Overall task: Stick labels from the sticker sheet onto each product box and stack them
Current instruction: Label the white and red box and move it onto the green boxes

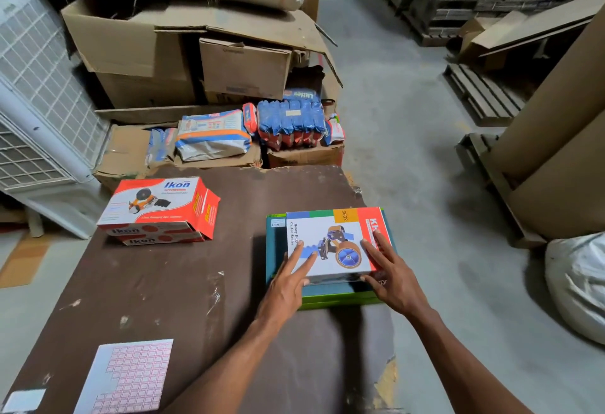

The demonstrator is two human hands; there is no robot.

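On the table (183, 282), two open-fingered hands' grips press one white box (330, 243); two red boxes (157, 210).

**Layout on the board**

Brown board table (183, 282) fills the near centre. White carton-sealer box (330, 243) lies on a green flat box (327, 295), right of centre. Left hand (288, 286) rests on the top box's left near corner; right hand (389, 272) on its right near corner. Red-and-white Ikon boxes (157, 213), one on another, sit far left. Pink sticker sheet (131, 377) lies at the near left edge. Blue plastic packs (291, 122) rest on brown cartons (304, 154) behind the table.
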